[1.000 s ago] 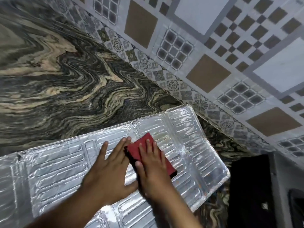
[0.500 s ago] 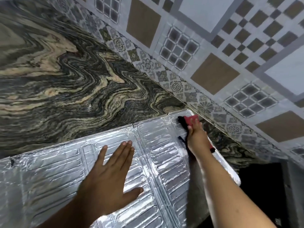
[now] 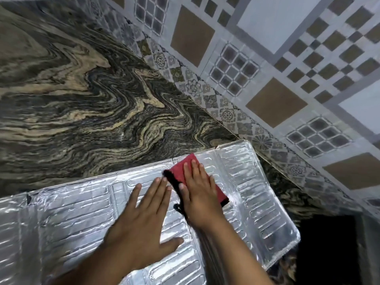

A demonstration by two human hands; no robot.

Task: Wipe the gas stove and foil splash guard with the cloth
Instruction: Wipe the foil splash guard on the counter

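A crinkled, silver, embossed-foil splash guard (image 3: 82,212) is laid flat on the swirled dark-and-cream stone worktop (image 3: 72,99), its far edge running from about 9 o'clock up towards 2 o'clock of the view. A folded red cloth with a dark edge (image 3: 181,167) lies on the guard's upper middle, close to that far edge and beside a fold line in the foil.

The right hand (image 3: 197,194) is pressed flat on the cloth, fingers straight and close together, pointing to about 11 o'clock; nothing is pinched. The left hand (image 3: 139,223) is spread palm-down on bare foil just at 8 o'clock of the cloth, its fingertips near the cloth's dark edge, thumb splayed towards 3 o'clock.

The foil is judged to be very light, thin and easily dented or torn; a small split is seen at its far edge at 12 o'clock of the cloth. It is likely to slide or buckle on the smooth stone unless it is held down, so a broad flat palm is better suited than a grip at the rim. The raised ribs are best followed with moderate pressure. The cloth is judged soft and pliable, and it is best driven from above by a flat palm.

A patterned tiled wall (image 3: 267,58) rises beyond the worktop. The gas stove is not seen.
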